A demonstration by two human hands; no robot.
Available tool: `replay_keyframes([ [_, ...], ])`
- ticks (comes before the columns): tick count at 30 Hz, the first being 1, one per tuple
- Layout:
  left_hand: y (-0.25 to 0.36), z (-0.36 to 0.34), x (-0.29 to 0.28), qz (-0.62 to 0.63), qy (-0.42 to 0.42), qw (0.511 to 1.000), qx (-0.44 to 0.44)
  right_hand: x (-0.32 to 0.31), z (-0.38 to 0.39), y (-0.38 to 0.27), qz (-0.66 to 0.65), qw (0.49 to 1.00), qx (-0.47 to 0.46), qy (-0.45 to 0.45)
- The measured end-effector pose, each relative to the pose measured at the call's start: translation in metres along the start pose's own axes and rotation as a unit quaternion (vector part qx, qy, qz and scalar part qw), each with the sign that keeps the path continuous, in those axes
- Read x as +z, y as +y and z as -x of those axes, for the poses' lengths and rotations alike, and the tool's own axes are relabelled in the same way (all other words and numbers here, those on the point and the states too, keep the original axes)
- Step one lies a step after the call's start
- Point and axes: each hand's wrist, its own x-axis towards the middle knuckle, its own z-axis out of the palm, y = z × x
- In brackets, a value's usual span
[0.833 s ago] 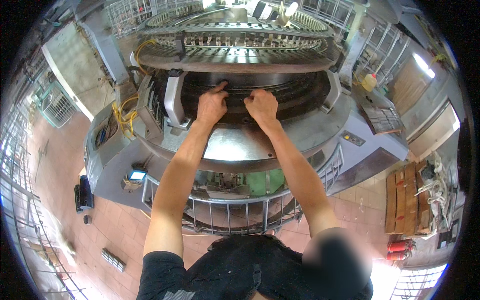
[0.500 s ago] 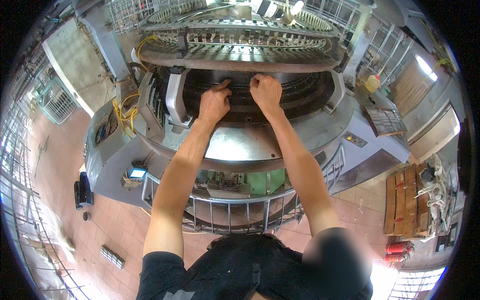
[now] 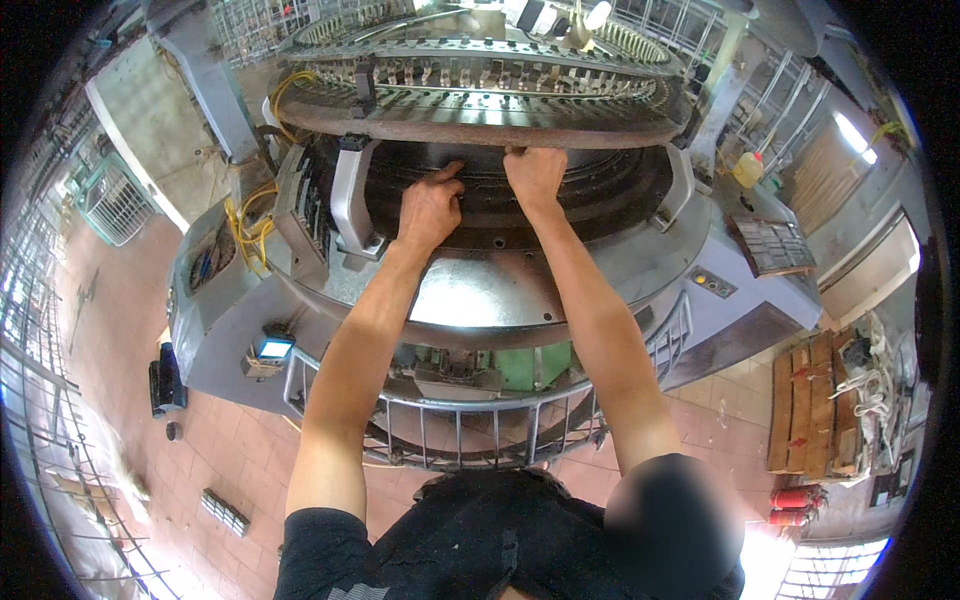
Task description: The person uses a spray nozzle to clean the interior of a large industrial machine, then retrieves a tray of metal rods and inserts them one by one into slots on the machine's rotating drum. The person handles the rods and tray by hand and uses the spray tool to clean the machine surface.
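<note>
A large circular knitting machine stands before me, with a dark stepped ring [image 3: 600,205] set below its raised needle-bed rim [image 3: 480,132]. My left hand [image 3: 432,207] rests on the left part of this ring. Its index finger points away from me and the other fingers bend loosely, with nothing visible in them. To its right, my right hand [image 3: 538,177] reaches up to the underside of the rim. Its fingers are curled together, and the rim partly covers them; whatever they grip is too small or hidden to name. A smooth metal table [image 3: 470,290] lies under my forearms.
Grey brackets [image 3: 352,195] flank the ring. A curved guard rail [image 3: 480,405] runs between my body and the machine. Yellow cables [image 3: 255,225] hang at the left, above a small lit screen [image 3: 273,348]. Wooden crates [image 3: 805,400] and red fire extinguishers [image 3: 792,498] stand at the right.
My right hand has moved slightly up and away from me, so its fingertips now reach beneath the rim. My left hand stays almost where it was.
</note>
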Motion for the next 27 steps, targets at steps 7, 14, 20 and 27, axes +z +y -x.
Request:
replay_keyframes([
  [7,0.001,-0.001,-0.001,0.004,-0.009,1.0,-0.009,0.001,0.001,-0.001,-0.016,1.0,0.006,0.002],
  [14,0.001,-0.001,-0.003,0.005,-0.031,0.999,-0.015,-0.007,-0.001,0.0,0.008,0.999,0.028,0.043],
  [20,0.002,-0.001,-0.002,0.005,-0.022,1.0,-0.017,-0.01,-0.007,0.001,-0.542,0.789,0.271,-0.099],
  [27,0.003,-0.001,-0.003,0.009,-0.016,1.0,-0.01,-0.016,-0.009,0.002,-0.602,0.727,0.311,-0.112],
])
